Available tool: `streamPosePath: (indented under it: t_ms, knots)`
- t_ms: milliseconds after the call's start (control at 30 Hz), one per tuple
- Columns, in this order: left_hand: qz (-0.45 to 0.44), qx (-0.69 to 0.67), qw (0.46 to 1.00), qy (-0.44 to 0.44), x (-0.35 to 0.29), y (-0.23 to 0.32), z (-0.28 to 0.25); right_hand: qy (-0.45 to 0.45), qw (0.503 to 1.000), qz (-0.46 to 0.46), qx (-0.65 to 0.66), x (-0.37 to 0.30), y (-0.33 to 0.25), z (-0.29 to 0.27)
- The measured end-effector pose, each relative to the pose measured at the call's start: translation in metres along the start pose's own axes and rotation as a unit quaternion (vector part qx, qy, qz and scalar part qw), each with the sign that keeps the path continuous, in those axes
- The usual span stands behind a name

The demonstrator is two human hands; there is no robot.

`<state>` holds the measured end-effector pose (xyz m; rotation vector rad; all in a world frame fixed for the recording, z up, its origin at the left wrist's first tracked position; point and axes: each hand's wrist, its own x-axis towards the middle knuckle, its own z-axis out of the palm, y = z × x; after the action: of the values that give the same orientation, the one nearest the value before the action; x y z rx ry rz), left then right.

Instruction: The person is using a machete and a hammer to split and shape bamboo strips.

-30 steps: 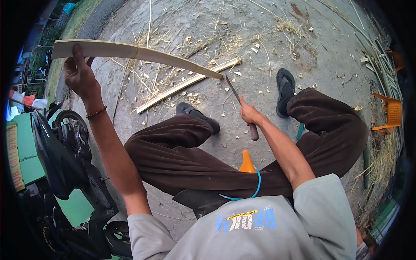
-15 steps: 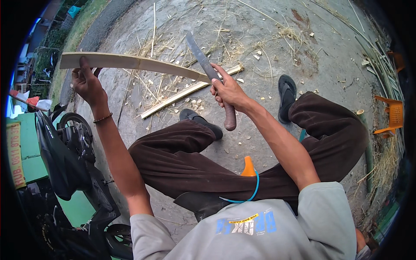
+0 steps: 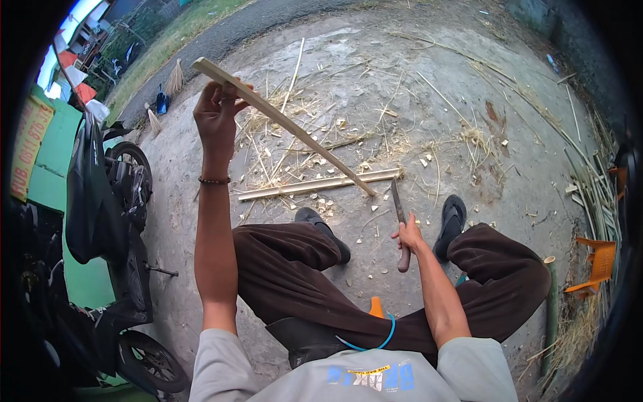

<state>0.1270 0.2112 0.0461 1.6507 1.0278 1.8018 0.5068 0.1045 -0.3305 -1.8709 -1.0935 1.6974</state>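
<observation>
My left hand (image 3: 219, 114) is closed around the upper part of a long pale bamboo strip (image 3: 295, 128), raised at the left. The strip slants down to the right, its far end at or just above the ground. In my right hand (image 3: 410, 234) is a machete (image 3: 398, 204), gripped by its brown handle, with the dark blade pointing away from me. The blade is apart from the held strip. A second bamboo strip (image 3: 295, 188) lies across the concrete in front of my feet, and its right end is close to the blade tip.
Shavings and chips (image 3: 320, 141) litter the concrete. A motorbike (image 3: 110, 201) stands at the left. At the right are an orange plastic chair (image 3: 594, 268), a green bamboo pole (image 3: 550, 321) and a pile of thin strips (image 3: 601, 201). An orange piece (image 3: 376, 307) with a blue cord rests between my legs.
The left hand has moved right, and the strip now slopes steeply downward. My right hand with the machete has come lower and to the right, away from the strip. The view has shifted too.
</observation>
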Motion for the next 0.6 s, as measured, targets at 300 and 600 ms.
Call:
streamPosePath:
  t_ms: [300,600]
  knots:
    - [0.017,0.129,0.989,0.074,-0.013,0.024,0.051,0.01,0.986,0.084,-0.142,0.005,0.048,-0.018]
    - [0.011,0.11,0.991,0.072,-0.023,0.036,0.077,0.01,0.905,-0.414,-0.099,-0.069,-0.212,-0.025]
